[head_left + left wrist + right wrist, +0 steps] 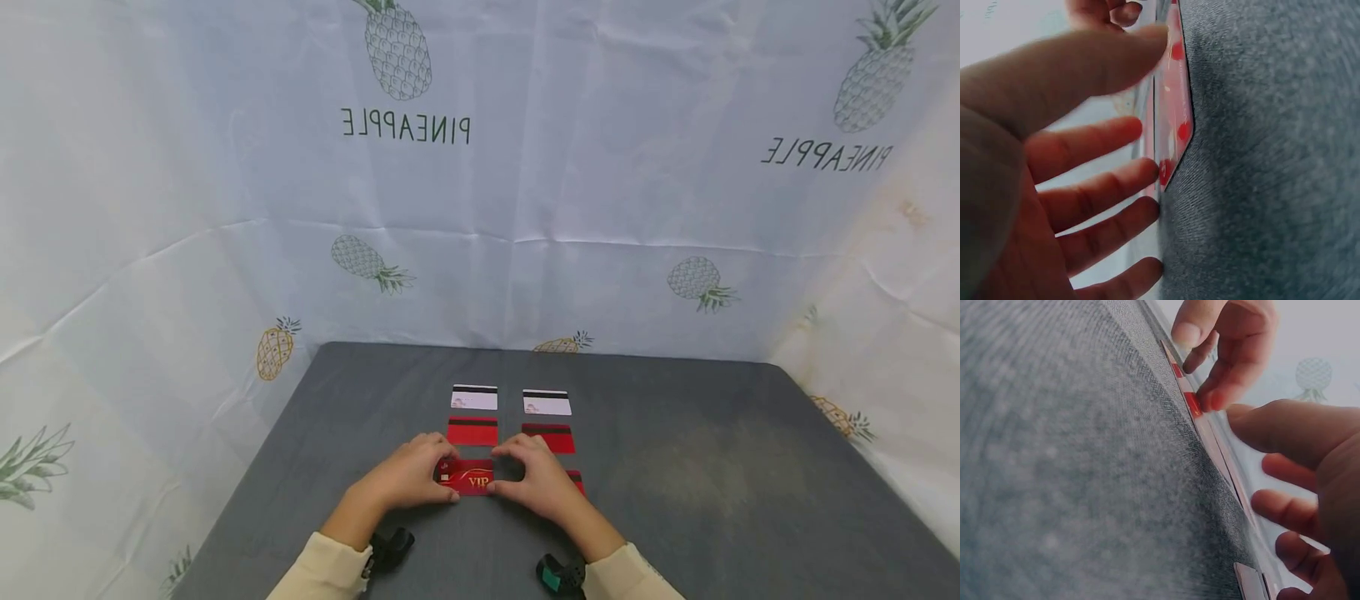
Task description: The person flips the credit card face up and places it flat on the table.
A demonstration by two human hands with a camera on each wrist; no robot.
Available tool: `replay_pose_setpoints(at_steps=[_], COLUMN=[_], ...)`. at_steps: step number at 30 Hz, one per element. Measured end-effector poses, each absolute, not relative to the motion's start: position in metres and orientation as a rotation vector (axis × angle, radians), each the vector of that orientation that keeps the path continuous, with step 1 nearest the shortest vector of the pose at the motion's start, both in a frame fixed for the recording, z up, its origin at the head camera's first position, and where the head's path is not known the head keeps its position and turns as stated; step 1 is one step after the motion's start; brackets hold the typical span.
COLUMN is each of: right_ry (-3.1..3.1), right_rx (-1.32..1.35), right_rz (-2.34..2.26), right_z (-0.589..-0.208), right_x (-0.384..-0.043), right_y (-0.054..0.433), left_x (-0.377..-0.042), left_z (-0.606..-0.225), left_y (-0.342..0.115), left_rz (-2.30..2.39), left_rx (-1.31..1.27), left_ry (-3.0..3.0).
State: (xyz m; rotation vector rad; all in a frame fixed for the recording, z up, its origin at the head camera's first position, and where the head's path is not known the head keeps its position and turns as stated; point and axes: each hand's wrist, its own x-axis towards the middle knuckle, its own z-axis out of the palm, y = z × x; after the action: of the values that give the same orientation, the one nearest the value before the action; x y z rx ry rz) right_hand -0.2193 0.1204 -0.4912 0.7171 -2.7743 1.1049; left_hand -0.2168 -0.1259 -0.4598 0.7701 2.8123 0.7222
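Observation:
A red card with gold VIP lettering lies flat on the dark grey table, between both hands. My left hand is at its left end, thumb by the near edge and fingers spread near the far corner. In the left wrist view the thumb extends over the card, the other fingers loosely apart. From the other side, my right hand has its thumb at the card's near right corner and its fingers by the far right corner. Another red card is partly hidden behind the right hand.
Behind the hands lie two red cards with dark stripes, one left and one right. Farther back are two white striped cards, left and right. A pineapple-print cloth hangs around the table.

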Motion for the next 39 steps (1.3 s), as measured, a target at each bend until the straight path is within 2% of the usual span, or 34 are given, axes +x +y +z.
replay_pose_setpoints(at_steps=[14,24,39], right_ry=[-2.859,-2.885,-2.969], right_rx=[0.836,0.797,0.593], right_rz=[0.819,0.855,1.069], right_z=[-0.487,-0.484,-0.471], right_x=[-0.219,-0.217,-0.212], right_y=[0.12,0.121,0.195], left_x=[-0.217,-0.216,-0.212], left_z=[-0.458,-0.461,-0.456], left_y=[-0.124,-0.126,-0.122], left_rz=[0.586,0.591,0.654], left_rx=[0.731,0.759,0.75], left_ry=[2.865,2.845,2.833])
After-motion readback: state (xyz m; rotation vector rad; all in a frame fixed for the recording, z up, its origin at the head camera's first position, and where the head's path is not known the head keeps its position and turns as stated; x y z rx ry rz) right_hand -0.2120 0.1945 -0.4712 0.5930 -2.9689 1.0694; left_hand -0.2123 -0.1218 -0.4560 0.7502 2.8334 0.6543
